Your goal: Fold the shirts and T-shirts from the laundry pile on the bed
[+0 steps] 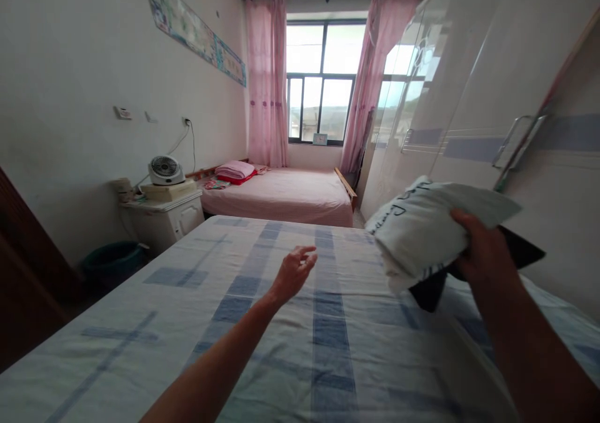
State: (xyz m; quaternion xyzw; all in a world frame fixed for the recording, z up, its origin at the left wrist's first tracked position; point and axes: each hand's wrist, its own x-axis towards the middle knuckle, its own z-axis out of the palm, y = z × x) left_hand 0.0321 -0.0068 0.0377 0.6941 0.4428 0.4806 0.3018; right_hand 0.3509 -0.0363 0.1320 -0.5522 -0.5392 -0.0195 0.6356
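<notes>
1. Two bare hands are well apart from each other; clock hours here are counted around the middle of the view.
2. At 6 o'clock, the left hand (295, 265) has its fingers half curled and holds nothing. It is over the near bed (262, 354); whether it touches the sheet, I cannot say.
3. Between 3 and 4 o'clock, the right hand (486, 246) is clamped on the cloth (422, 223), with the thumb on top; the fingers below are hidden.
4. This cloth is pale grey, bunched, with dark lettering toward its 9 o'clock end. Under it hangs a black piece (429, 292); whether both are one item is not clear.
5. Between 8 and 9 o'clock, a green bin (112, 262) stands beside the near bed.
6. At 9 o'clock is a white cabinet (180, 218). It bears a flat box (169, 191), and on the box sits a fan (165, 169).
7. At 2 o'clock rises a glossy wardrobe (469, 98).
8. Near the middle, beyond the near bed, is the pink far bed (290, 192), with a folded quilt (235, 169) at its 10 o'clock corner.
9. At 12 o'clock, farthest, is a window (304, 92) between pink curtains (267, 79).
</notes>
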